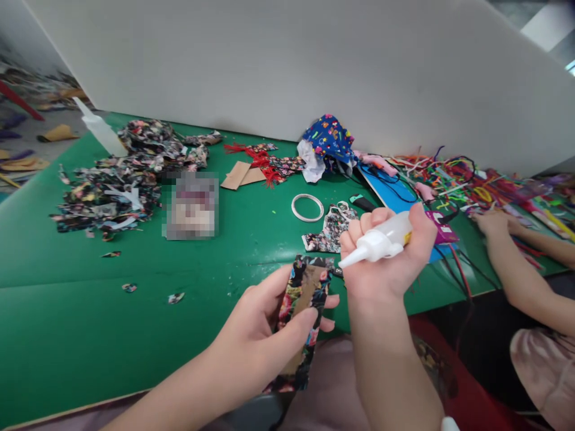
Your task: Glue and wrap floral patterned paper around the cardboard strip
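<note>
In my left hand (269, 329) is a narrow strip of brown cardboard (309, 290), its edges wrapped in black floral fabric (287, 302). My thumb lies across its face and the fingers curl behind. My right hand (390, 257) is closed around a white glue bottle (377, 244). The bottle's pointed nozzle tilts down to the left, just above the strip's upper right corner and apart from it. Behind my hands lie a floral fabric piece (338, 227) and a white ring (307, 208).
Floral scraps (112, 197) heap up at the left beside another glue bottle (104, 133). Cardboard pieces (242, 175) and a blue patterned cloth (329, 140) lie farther back, before a pale partition (287, 66). At the right, another person's hands (492, 224) touch colourful strands (453, 173).
</note>
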`<move>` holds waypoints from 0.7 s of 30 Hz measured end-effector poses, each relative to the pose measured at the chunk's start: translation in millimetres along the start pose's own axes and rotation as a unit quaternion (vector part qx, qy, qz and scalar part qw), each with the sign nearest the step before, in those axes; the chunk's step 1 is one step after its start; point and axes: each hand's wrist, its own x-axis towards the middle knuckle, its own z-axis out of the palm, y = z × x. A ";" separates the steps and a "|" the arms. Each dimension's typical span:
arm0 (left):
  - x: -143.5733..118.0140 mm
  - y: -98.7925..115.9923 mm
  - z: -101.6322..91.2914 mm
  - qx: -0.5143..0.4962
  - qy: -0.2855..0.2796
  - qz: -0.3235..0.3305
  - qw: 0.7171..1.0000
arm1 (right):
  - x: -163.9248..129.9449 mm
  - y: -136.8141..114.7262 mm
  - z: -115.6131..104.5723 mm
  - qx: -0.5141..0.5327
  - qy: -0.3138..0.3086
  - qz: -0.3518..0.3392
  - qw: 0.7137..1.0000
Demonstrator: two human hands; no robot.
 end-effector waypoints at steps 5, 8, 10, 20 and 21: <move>-1.5 2.2 -0.7 0.015 -0.001 0.011 1.000 | 0.8 3.7 -0.9 -0.018 -0.025 0.002 1.000; -1.3 2.2 0.0 0.016 0.008 0.012 1.000 | 0.9 3.0 0.0 -0.018 -0.029 0.011 0.999; -1.4 1.8 0.7 0.016 0.013 0.007 1.000 | 0.8 2.5 1.1 -0.011 -0.018 0.024 1.000; -4.0 -1.3 0.2 0.134 0.028 0.082 0.987 | -2.1 6.2 6.3 0.003 0.003 0.072 0.997; -4.6 -2.9 -0.1 0.151 0.032 0.094 0.984 | -2.3 6.4 6.3 0.004 0.008 0.072 0.997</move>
